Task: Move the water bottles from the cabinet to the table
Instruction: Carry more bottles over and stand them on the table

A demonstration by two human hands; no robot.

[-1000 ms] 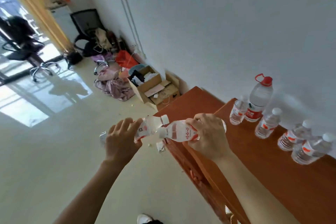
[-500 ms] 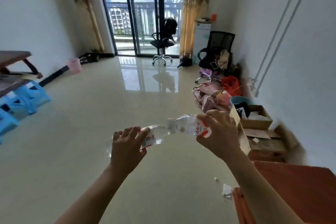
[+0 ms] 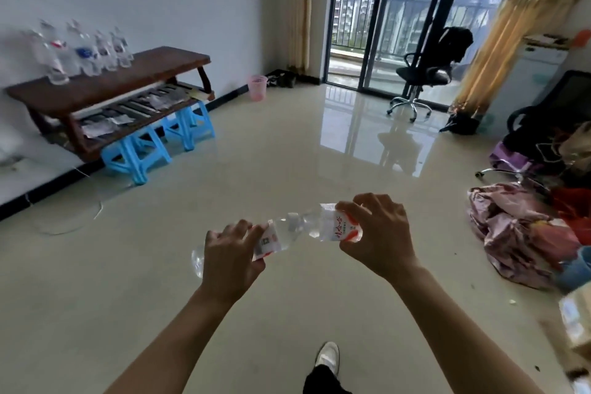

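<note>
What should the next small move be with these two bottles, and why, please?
Probably a step toward the table. The left hand grips the left bottle and the right hand the right bottle, both over the floor; the table, with other bottles on it, stands well off to the left, so neither can be set down yet.

Table against left wall, stools beneath it. Row of bottles on table top, along back edge toward left end. Papers on lower shelf. Bin on floor past table's right end, near wall. Glass door at far end, office chair before it. Cloth pile on floor at right. Mid-foreground: left hand holds left bottle, right hand holds right bottle, bottle tops close together between hands.
</note>
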